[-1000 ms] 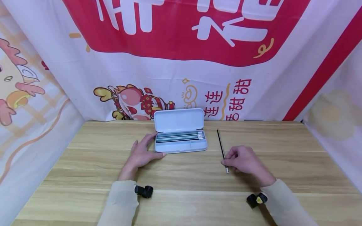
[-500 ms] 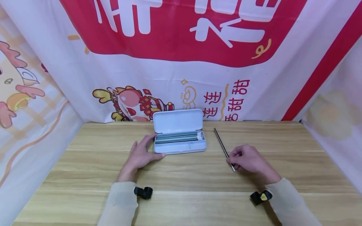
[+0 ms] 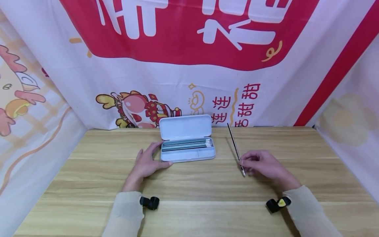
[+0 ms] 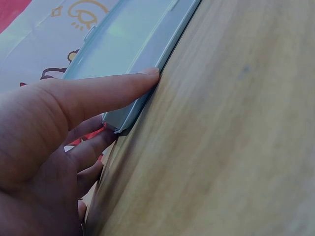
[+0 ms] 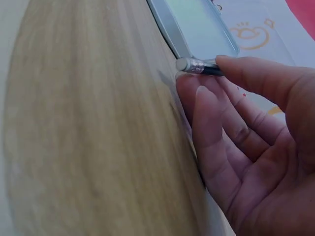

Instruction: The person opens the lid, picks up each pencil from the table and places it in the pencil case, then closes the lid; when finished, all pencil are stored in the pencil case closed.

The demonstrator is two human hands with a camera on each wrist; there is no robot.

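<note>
A pale blue pencil case [image 3: 188,155] stands with its lid up near the back of the table. Several dark green and black pencils [image 3: 185,145] with white erasers lie in its long rear compartment. My left hand [image 3: 147,163] grips the case's left end, the thumb on the front rim and the fingers round the far side. To the right, my right hand [image 3: 260,163] pinches a dark pencil [image 3: 234,144] near its eraser end between thumb and fingers. The pencil's far end points up and away, off the table. In the right wrist view its white eraser [image 5: 183,64] sticks out past the thumb.
The wooden table [image 3: 189,187] runs back to a white and red printed curtain [image 3: 183,75]. More printed cloth hangs along both sides. The case's raised lid [image 3: 186,127] stands close to the back curtain. Black wrist cameras [image 3: 149,202] sit on both sleeves.
My right hand has shifted a little to the right with the pencil and raised it; its far end has lifted off the table. The left hand and the case stay in place.
</note>
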